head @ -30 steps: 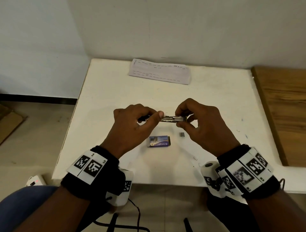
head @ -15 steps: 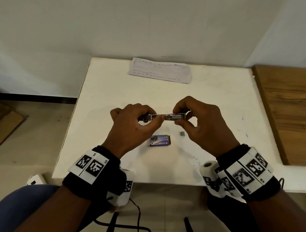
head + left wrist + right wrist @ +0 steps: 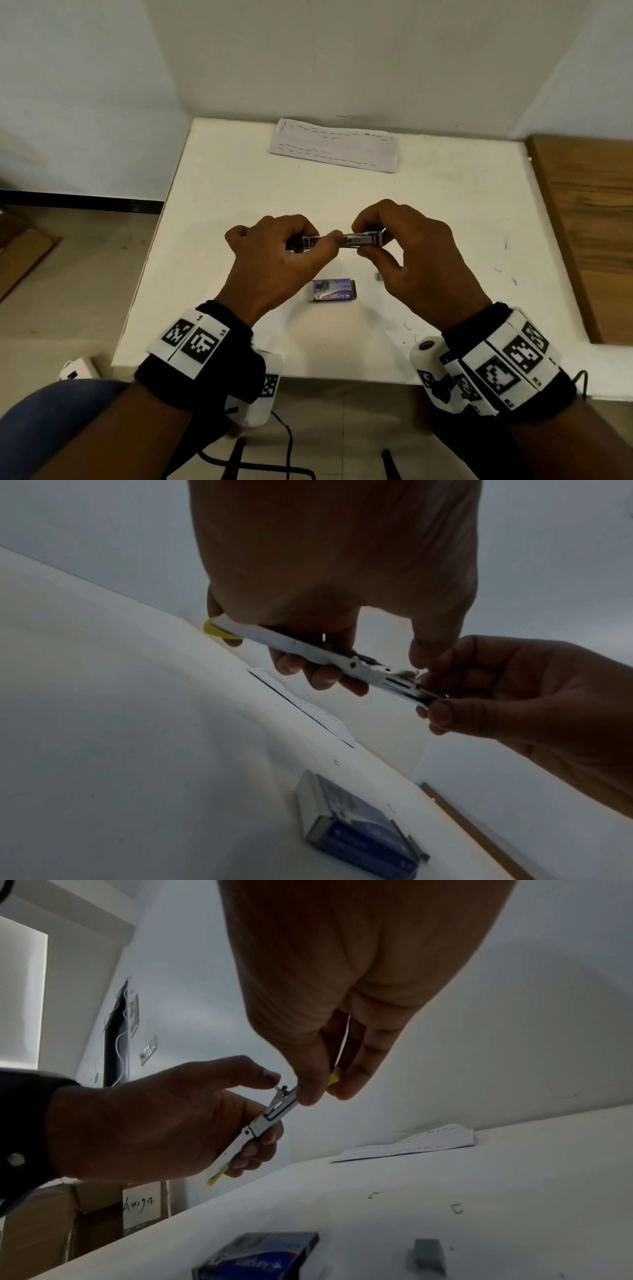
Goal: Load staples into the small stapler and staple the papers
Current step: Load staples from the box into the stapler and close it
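1. Both hands hold the small stapler [image 3: 342, 240] in the air above the staple box [image 3: 334, 290], which lies flat on the white table [image 3: 239, 192].
2. The left hand [image 3: 274, 260] is curled round one end of the stapler, its thumb stretched along the metal body; the yellow tail pokes out beyond its fingers in the left wrist view.
3. The right hand [image 3: 407, 253] pinches the other end between thumb and fingertips, at the slotted metal part.
4. Compared with a second ago, the stapler sits a touch higher above the box and the left thumb has slid further along the metal towards the right hand. The hands are closer together.
5. My read: the staple channel is being worked, opened or pushed home. Whether staples are inside, I cannot tell.
6. A small grey block of staples [image 3: 428, 1257] lies just right of the box, not yet picked up.
7. The papers [image 3: 334, 145] wait at the far edge of the table beyond the box, untouched, so stapling is still ahead.
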